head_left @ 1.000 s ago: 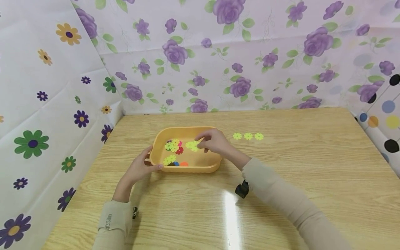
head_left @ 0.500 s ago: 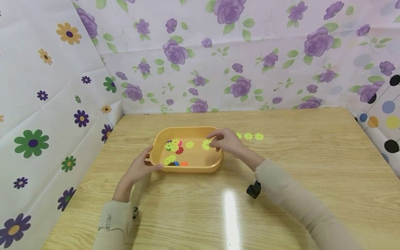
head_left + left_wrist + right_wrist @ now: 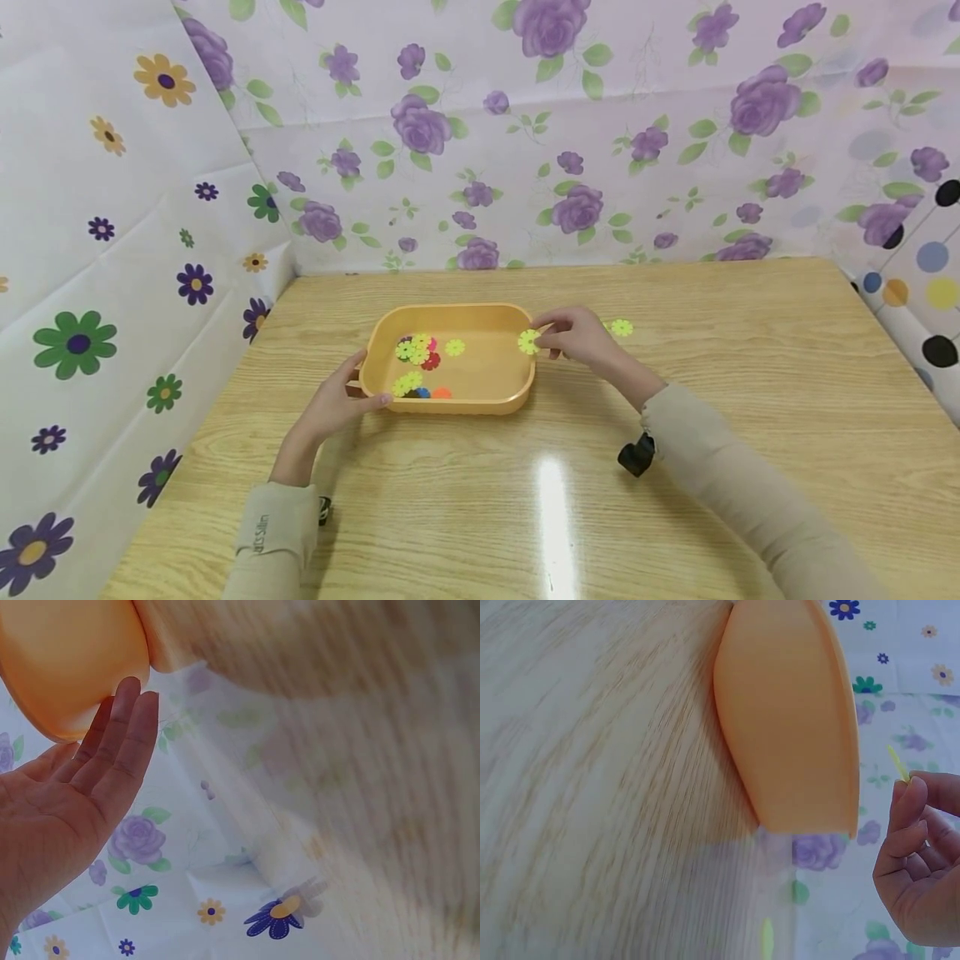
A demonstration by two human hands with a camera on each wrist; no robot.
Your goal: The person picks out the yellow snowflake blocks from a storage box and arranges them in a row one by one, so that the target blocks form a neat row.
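I pinch a yellow flower piece (image 3: 528, 342) with the thumb and fingertips of my right hand (image 3: 577, 335), so those fingers are close together on it. It is held up by the right end of the orange tray (image 3: 483, 372). My left hand (image 3: 337, 402) holds the tray's left end, with the thumb on the near left corner of its rim and the other fingers against the outside. The tray sits on the wooden tabletop (image 3: 750, 350), toward the far left corner and a bit in from the far edge. In the tray, 1 loose yellow flower (image 3: 454, 347) lies flat near the middle. Left of it is a messy bunch (image 3: 420, 354) of yellow, red, pink and green pieces, some on top of others. By the tray's near left corner are more yellow pieces (image 3: 407, 384), with bits of black and blue beside them, and an orange piece (image 3: 442, 393) is along the near wall. Past my right hand, 1 yellow flower on the wood (image 3: 622, 327) lies near the far edge. My sleeves (image 3: 720, 467) are pale, and a black thing (image 3: 637, 456) is at my right wrist. Behind the far edge is a cloth (image 3: 465, 158) with purple flowers; by the left edge is a white cloth (image 3: 142, 275) with daisies.
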